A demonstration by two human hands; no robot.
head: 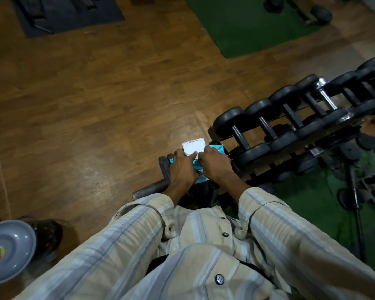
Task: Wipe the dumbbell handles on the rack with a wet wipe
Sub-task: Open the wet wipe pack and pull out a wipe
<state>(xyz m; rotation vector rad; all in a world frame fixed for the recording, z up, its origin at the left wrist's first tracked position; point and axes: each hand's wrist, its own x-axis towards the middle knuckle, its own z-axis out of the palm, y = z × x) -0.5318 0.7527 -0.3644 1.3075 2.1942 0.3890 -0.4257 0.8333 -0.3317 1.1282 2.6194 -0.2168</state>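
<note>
Two hands on the wipe pack (198, 167), held in front of my waist. My left hand (183, 167) grips the teal pack from the side to steady it; my right hand (214, 166) pinches at the opening just below the raised white lid (193, 146), presumably to draw out a wipe. No wipe is visibly free yet. Just beyond the pack stands the rack (342, 120), its row of dumbbells (243, 137) running away to the right, handles untouched. Wooden floor (95, 94) beyond.
</note>
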